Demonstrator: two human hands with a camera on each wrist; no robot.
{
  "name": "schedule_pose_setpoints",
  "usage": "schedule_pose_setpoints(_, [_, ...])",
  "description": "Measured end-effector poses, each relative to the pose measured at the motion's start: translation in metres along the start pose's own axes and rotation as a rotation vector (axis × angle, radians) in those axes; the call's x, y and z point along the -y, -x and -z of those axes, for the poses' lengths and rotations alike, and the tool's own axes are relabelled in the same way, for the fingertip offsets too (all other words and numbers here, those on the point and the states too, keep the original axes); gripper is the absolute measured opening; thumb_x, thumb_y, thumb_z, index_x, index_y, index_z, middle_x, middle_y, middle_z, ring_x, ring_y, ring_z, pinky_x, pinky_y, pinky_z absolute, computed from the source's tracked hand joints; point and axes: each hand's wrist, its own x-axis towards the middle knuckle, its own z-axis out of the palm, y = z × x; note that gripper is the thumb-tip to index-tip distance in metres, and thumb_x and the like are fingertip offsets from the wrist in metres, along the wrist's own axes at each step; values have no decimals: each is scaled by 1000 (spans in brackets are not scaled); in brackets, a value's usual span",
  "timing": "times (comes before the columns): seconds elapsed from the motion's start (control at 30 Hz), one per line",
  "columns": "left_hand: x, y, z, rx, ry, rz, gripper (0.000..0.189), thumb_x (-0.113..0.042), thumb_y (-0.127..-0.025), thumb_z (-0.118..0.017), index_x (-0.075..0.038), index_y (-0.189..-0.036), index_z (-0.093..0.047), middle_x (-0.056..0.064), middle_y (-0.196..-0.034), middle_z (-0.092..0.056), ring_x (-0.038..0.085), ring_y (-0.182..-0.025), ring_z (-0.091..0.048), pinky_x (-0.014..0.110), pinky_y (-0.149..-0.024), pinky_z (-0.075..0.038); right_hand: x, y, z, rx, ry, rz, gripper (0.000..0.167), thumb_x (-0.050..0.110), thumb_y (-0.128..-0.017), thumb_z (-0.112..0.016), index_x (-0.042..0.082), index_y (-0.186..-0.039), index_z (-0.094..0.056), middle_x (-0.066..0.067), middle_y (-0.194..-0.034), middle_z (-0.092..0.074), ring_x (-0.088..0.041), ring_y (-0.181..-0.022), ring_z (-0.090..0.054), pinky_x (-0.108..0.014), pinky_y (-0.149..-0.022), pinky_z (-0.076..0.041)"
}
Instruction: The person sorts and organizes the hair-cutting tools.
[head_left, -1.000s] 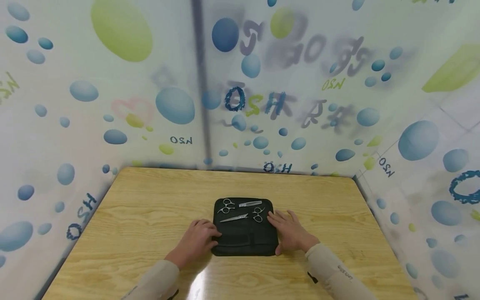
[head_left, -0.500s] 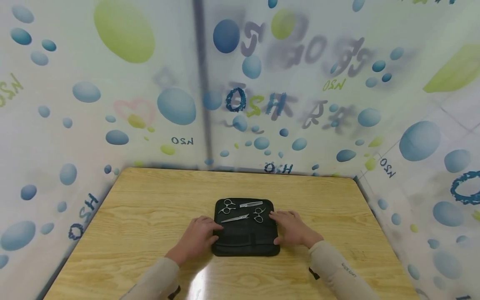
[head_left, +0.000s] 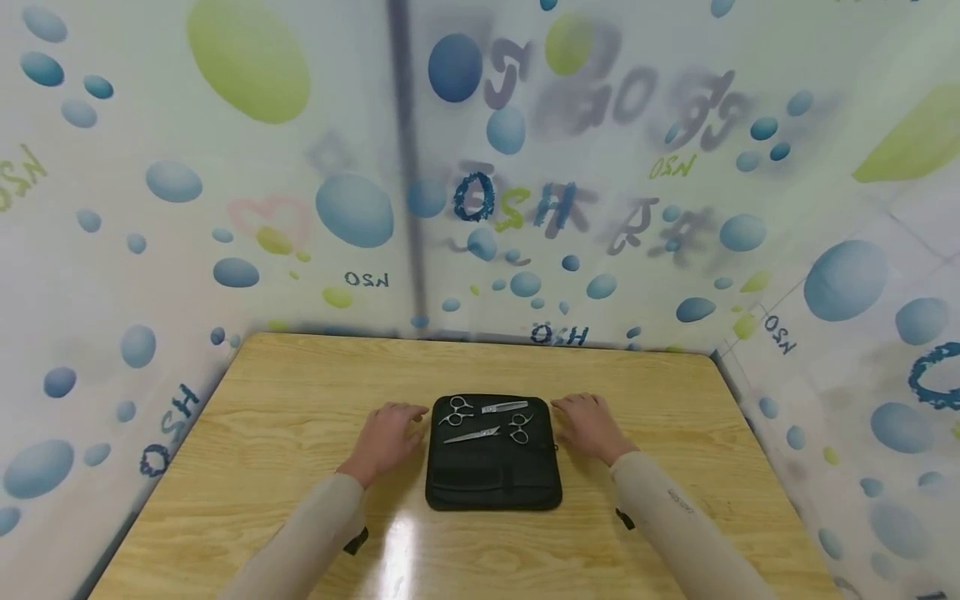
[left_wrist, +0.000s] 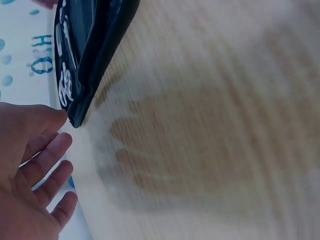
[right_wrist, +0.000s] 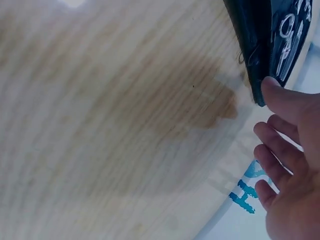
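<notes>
A black zip case (head_left: 491,458) lies flat on the wooden table. Two pairs of silver scissors sit on its upper half. The farther pair (head_left: 505,407) has its handles to the left; the nearer pair (head_left: 472,435) points its blades left. My left hand (head_left: 386,437) is beside the case's far left corner, fingers loosely bent around nothing. On the other side, my right hand (head_left: 591,427) is by the far right corner, likewise holding nothing. In both wrist views the thumb tips come right up to the case (left_wrist: 100,45); whether they touch is hard to tell.
The pale wooden table (head_left: 315,375) extends around the case on every side. Behind it and at both sides stand white walls (head_left: 285,183) printed with blue and green bubbles and mirrored lettering. Glare (head_left: 397,542) shines on the near part of the table.
Both hands have slid away from me along the case's sides, from its middle to its far corners. Their fingers came off its top surface. The case stays almost in place.
</notes>
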Motion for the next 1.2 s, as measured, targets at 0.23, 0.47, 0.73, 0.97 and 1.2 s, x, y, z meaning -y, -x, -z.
schedule_pose_setpoints(0.23, [0, -17, -2, 71, -17, 27, 39, -13, -83, -73, -6, -121, -66, 9, -106, -72, 36, -108, -61, 58, -91, -47, -1, -16, -4, 76, 32, -3, 54, 29, -82, -78, 9, -129, -62, -12, -126, -63, -35, -123, -52, -54, -107, -34])
schedule_pose_setpoints(0.47, [-4, -29, -8, 128, -29, 66, 41, -13, -82, -72, -5, -122, -65, 14, -114, -68, 37, -113, -58, 58, -95, -46, 4, -22, 0, 144, -6, -37, 60, 28, -80, -80, 7, -132, -59, -13, -128, -60, -36, -124, -50, -55, -109, -31])
schedule_pose_setpoints(0.73, [-8, -35, -11, 189, 20, 125, 46, -14, -81, -74, -6, -126, -64, 15, -119, -66, 37, -120, -54, 57, -101, -42, 6, -25, -2, 149, 1, -45, 63, 25, -77, -83, 7, -132, -59, -14, -126, -61, -36, -121, -50, -56, -109, -31])
schedule_pose_setpoints(0.97, [-5, -37, -14, 186, 54, 150, 49, -11, -80, -75, -4, -127, -63, 10, -109, -69, 36, -113, -56, 56, -98, -43, 9, -29, -8, 128, 0, -93, 62, 21, -73, -86, 6, -127, -60, -13, -123, -61, -35, -121, -50, -54, -110, -32])
schedule_pose_setpoints(1.2, [-4, -38, -15, 176, 91, 158, 48, -8, -79, -73, 0, -126, -62, 11, -109, -70, 36, -111, -57, 56, -98, -43, 14, -30, -6, 89, -8, -138, 61, 15, -68, -89, 6, -119, -57, -13, -123, -61, -36, -121, -50, -54, -111, -31])
